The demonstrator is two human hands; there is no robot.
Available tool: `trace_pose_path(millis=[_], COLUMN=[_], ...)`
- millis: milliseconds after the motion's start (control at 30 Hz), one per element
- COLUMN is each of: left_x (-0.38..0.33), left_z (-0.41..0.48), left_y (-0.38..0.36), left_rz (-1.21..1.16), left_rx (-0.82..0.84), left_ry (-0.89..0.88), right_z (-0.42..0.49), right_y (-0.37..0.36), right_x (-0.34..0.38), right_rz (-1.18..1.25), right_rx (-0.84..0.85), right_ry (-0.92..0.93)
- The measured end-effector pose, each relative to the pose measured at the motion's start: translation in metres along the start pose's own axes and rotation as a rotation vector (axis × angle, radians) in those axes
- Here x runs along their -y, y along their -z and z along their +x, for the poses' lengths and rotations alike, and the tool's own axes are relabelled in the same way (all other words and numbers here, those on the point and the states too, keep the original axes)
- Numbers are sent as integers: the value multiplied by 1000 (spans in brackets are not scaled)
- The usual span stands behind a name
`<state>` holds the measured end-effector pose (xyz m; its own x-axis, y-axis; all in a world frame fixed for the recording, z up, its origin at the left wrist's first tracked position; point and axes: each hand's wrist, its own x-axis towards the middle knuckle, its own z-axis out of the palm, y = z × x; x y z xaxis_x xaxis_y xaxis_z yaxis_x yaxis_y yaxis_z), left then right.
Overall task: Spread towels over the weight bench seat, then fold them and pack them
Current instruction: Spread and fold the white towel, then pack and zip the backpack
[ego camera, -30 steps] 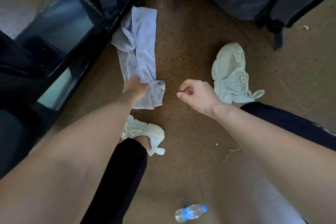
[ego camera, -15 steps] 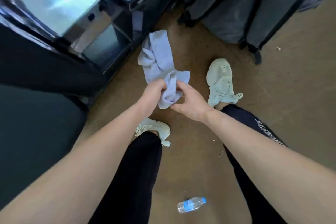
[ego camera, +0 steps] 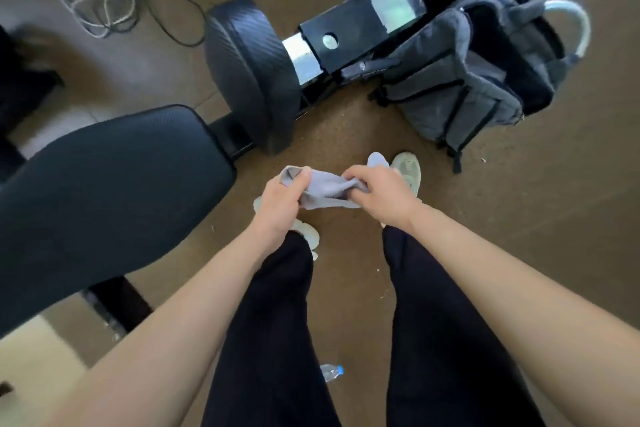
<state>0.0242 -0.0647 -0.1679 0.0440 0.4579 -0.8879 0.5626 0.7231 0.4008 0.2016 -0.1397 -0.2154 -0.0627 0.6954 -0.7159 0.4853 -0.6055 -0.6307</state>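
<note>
Your left hand point(ego camera: 278, 203) and right hand point(ego camera: 382, 196) gripping a bunched pale grey cloth towel point(ego camera: 323, 192), fingers curled round it, black padded bench seat point(ego camera: 104, 191) at left, grey fabric backpack point(ego camera: 460, 80) far right

Bare left hand point(ego camera: 277, 208), bare right hand point(ego camera: 382, 196), forearms uncovered. Black trousers point(ego camera: 277, 340). Off-white shoes: right sneaker point(ego camera: 408, 170) 3 o'clock of centre, left sneaker point(ego camera: 310, 234) 6 o'clock.
</note>
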Motion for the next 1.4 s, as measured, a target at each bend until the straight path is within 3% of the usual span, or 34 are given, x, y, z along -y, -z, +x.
trace_pose_path(millis=[133, 267, 467, 533, 667, 867, 1033, 1133, 1300, 1400], left_x=[9, 25, 62, 75, 96, 114, 123, 130, 144, 158], left_z=[-33, -44, -50, -53, -59, -70, -70, -75, -84, -90], left_y=[38, 77, 140, 159, 207, 284, 332, 350, 359, 360], left_rz=[-68, -143, -402, -495, -639, -527, -455, -536, -683, -804], left_rx=[-103, -205, -431, -475, -546, -551, -628, -652, -740, -820], left_ry=[-108, -174, -174, -158, -119, -268, -356, -348, -285, -212], right_z=[-14, -12, 13, 29, 56, 89, 111, 132, 163, 175], right_y=[9, 12, -11, -27, -55, -79, -100, -118, -161, -194], right_x=[44, 93, 165, 186, 234, 335, 410, 443, 489, 512], right_rz=[-154, -500, -434, -429, -560, -884, -705, -739, -835, -838], right_rx=[46, 71, 442, 495, 381, 53, -164, -257, -237, -140], right_ry=[69, 222, 222, 209, 276, 334, 367, 480, 615, 685])
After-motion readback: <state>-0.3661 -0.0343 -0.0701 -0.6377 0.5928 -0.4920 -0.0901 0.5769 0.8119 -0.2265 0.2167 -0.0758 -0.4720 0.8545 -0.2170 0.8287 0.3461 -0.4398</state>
